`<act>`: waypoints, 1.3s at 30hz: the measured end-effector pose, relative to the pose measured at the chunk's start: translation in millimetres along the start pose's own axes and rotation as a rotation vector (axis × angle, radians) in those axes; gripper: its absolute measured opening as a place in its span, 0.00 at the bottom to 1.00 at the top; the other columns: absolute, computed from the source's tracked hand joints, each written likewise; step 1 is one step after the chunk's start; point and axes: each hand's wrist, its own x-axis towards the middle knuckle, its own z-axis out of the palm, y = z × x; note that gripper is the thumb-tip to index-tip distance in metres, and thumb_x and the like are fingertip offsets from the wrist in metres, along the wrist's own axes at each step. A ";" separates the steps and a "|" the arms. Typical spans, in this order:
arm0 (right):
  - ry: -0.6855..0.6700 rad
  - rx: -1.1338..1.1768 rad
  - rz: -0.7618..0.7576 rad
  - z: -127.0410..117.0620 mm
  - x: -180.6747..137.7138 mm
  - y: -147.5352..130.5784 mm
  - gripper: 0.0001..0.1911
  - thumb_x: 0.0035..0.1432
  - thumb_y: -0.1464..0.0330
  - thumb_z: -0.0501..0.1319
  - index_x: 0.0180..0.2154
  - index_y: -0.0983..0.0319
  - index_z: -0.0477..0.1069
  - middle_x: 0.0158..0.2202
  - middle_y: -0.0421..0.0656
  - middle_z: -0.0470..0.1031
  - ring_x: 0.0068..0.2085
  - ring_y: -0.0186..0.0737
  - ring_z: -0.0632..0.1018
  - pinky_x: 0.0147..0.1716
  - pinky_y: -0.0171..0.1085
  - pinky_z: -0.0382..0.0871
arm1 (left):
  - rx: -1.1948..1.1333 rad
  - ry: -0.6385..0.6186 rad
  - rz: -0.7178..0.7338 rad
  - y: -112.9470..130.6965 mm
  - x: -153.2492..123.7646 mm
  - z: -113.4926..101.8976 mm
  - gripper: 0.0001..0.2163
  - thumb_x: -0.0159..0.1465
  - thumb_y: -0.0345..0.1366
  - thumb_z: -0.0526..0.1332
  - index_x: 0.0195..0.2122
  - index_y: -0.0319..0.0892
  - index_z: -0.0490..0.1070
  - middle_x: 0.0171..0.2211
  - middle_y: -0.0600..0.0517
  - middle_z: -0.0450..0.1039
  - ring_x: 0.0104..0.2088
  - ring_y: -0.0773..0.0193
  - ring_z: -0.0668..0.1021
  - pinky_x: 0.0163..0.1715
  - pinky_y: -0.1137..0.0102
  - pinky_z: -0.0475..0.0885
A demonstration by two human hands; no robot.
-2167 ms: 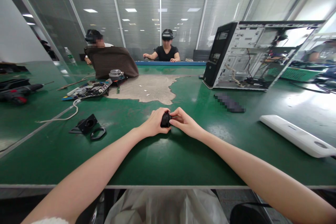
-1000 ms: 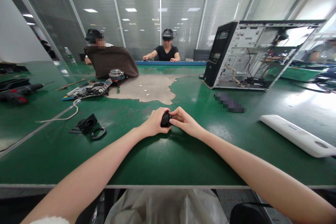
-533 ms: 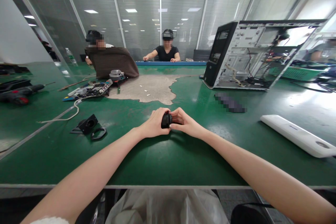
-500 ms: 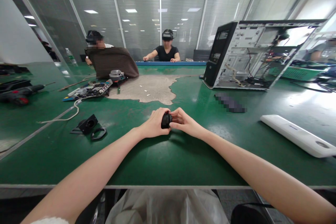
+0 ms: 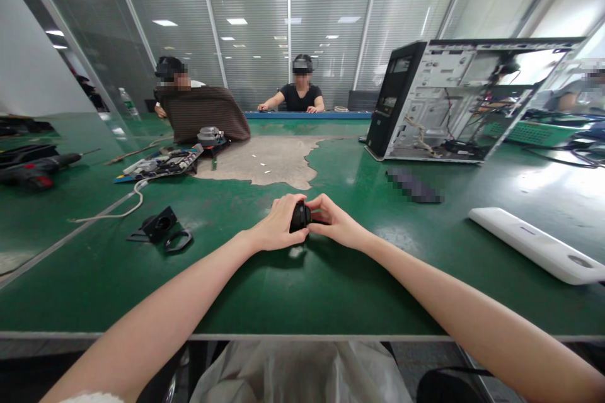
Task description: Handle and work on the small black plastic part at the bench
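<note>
A small round black part [image 5: 299, 216] sits between both my hands just above the green table [image 5: 293, 289], near its middle. My left hand [image 5: 278, 224] wraps its fingers round the part's left side. My right hand [image 5: 334, 220] pinches the part's right side with thumb and fingertips. Most of the part is hidden by my fingers.
A black square bracket [image 5: 159, 225] and a black ring [image 5: 176, 240] lie to the left, with a white cable [image 5: 123, 206] and a circuit board [image 5: 161, 162] beyond. An open computer case [image 5: 449, 101] stands back right; a white panel [image 5: 536, 244] lies right. Other people sit at the far end.
My hands stay in place on the black part; it has lifted very slightly and my fingers have shifted a little round it.
</note>
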 end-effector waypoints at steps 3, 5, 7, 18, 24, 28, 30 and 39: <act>-0.014 0.000 -0.028 0.5 -1.3 -1.1 0.16 0.47 0.70 0.61 0.37 0.60 0.56 0.38 0.40 0.65 0.42 0.34 0.71 0.44 0.39 0.63 | -0.001 0.002 0.006 -0.2 0.3 0.5 0.26 0.51 0.38 0.56 0.50 0.40 0.50 0.46 0.45 0.58 0.45 0.56 0.64 0.46 0.60 0.58; 0.000 -0.004 -0.015 1.5 -0.7 -1.0 0.13 0.49 0.68 0.59 0.36 0.60 0.57 0.38 0.40 0.66 0.41 0.33 0.71 0.43 0.39 0.64 | -0.006 0.007 0.008 -0.1 0.5 0.7 0.24 0.51 0.38 0.56 0.49 0.41 0.51 0.45 0.46 0.59 0.45 0.56 0.64 0.45 0.61 0.58; 0.039 -0.022 -0.010 2.9 0.8 0.4 0.10 0.51 0.66 0.57 0.35 0.60 0.57 0.37 0.39 0.66 0.39 0.33 0.71 0.42 0.38 0.65 | -0.011 0.010 0.007 0.3 0.9 0.7 0.23 0.51 0.38 0.56 0.48 0.41 0.51 0.44 0.46 0.59 0.45 0.57 0.64 0.45 0.61 0.58; 0.012 -0.064 -0.032 0.5 -0.1 0.7 0.16 0.48 0.69 0.60 0.39 0.60 0.57 0.39 0.41 0.65 0.42 0.35 0.71 0.44 0.41 0.64 | -0.004 -0.018 -0.016 2.0 1.6 -1.5 0.24 0.51 0.38 0.56 0.49 0.41 0.51 0.44 0.47 0.60 0.43 0.57 0.65 0.44 0.60 0.58; 0.043 -0.018 -0.014 1.4 0.2 0.1 0.11 0.51 0.66 0.57 0.35 0.60 0.58 0.39 0.40 0.65 0.40 0.34 0.71 0.42 0.39 0.66 | -0.005 -0.006 -0.014 2.1 1.4 -1.0 0.23 0.51 0.37 0.56 0.48 0.41 0.51 0.43 0.47 0.60 0.43 0.57 0.65 0.45 0.60 0.58; 0.074 -0.055 -0.008 2.8 2.5 1.8 0.12 0.50 0.66 0.58 0.38 0.60 0.58 0.39 0.41 0.64 0.40 0.34 0.71 0.41 0.39 0.67 | -0.008 -0.006 -0.020 2.5 1.5 -1.1 0.24 0.51 0.38 0.56 0.48 0.41 0.51 0.43 0.47 0.61 0.43 0.57 0.65 0.44 0.60 0.59; 0.077 -0.067 0.000 2.5 2.4 1.6 0.14 0.50 0.66 0.58 0.40 0.59 0.57 0.41 0.42 0.64 0.40 0.34 0.71 0.42 0.40 0.66 | -0.010 -0.003 -0.020 2.7 1.6 -0.9 0.25 0.50 0.39 0.57 0.48 0.41 0.52 0.43 0.46 0.61 0.43 0.57 0.65 0.44 0.60 0.59; 0.018 -0.041 -0.027 1.1 -1.7 -4.0 0.12 0.50 0.67 0.58 0.37 0.60 0.57 0.38 0.40 0.65 0.40 0.34 0.71 0.43 0.40 0.65 | 0.008 0.006 -0.030 2.9 2.0 0.5 0.25 0.50 0.40 0.58 0.48 0.40 0.52 0.44 0.46 0.61 0.42 0.57 0.65 0.44 0.60 0.59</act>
